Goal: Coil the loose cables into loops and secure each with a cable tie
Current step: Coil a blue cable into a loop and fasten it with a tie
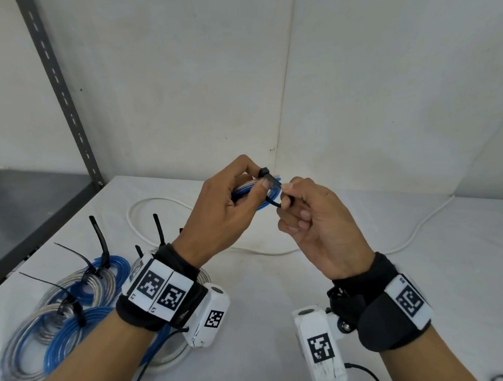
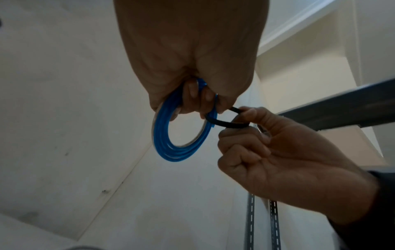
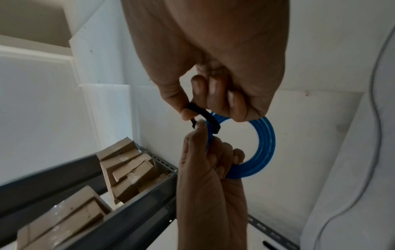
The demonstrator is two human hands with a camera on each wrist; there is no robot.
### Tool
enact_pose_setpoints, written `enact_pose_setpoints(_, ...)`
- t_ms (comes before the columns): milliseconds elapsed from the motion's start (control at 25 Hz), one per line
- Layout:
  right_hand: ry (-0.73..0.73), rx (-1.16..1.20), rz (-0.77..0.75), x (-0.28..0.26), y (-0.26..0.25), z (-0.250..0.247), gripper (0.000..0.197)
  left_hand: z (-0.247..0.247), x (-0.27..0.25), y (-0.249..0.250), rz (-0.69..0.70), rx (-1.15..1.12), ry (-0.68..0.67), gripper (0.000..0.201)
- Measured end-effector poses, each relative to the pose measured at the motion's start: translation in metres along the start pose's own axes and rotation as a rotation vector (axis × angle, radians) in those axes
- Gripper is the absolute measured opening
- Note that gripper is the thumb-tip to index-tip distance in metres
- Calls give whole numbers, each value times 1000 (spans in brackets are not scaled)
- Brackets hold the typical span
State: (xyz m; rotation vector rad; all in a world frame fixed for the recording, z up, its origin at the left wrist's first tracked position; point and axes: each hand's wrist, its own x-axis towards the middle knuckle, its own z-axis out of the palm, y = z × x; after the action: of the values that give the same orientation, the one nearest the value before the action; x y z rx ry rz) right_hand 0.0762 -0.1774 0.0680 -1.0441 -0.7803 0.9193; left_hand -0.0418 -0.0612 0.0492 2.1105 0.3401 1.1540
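White cloth covers the table point(image 1: 268, 323), and nearest on the left sits a bunch of already tied coils point(image 1: 59, 311), blue and clear-silvery ones, each cinched with a black tie whose tail sticks up. Some of that pile is hidden under the left forearm, so can't say how many there are. Both wrists wear black straps with white marker blocks. A bit farther in and raised above the table, the left hand point(image 1: 219, 213) has its fingers curled round a small blue cable coil point(image 2: 181, 133), with a clear strand running along it, gripping it at the top so the loop hangs free below in the left wrist view. A black cable tie point(image 1: 270, 186) wraps round the coil right by those fingers, its square head showing just past the left thumb. The right hand point(image 1: 315, 224) is just beside the left, pinching the tie's strap between thumb and forefinger, other fingers curled in. Farther back a loose white cable point(image 1: 163, 223) lies looped on the table and trails off right. Far left there's a grey metal shelf upright point(image 1: 59, 93) against the white wall, and the right wrist view shows cardboard boxes point(image 3: 128, 167) on that shelf.
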Motion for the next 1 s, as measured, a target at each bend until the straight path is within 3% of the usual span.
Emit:
enact_pose_setpoints(160,14,-220,-152,-1,3,-4,30,6,-5,0,20,17,-59,17)
enact_pose_setpoints(320,267,-483,-328,5,9,-10,25,9,-4,-1,-66,-141,-110,19)
enact_pose_setpoints(360,270,-496,-317,6,9,-13,26,11,-5,0,-87,-185,-151,17)
enact_pose_setpoints(520,104,-459,-183,6,-1,-24,17,19,-11,1,-113,-241,-293,14)
enact_pose_setpoints(800,386,-298,-197,14,-5,-37,7,24,-14,8,-128,-257,-376,23)
enact_pose_setpoints(1000,382,-270,-235,13,1,-38,11,33,-18,15,-128,-272,-402,24)
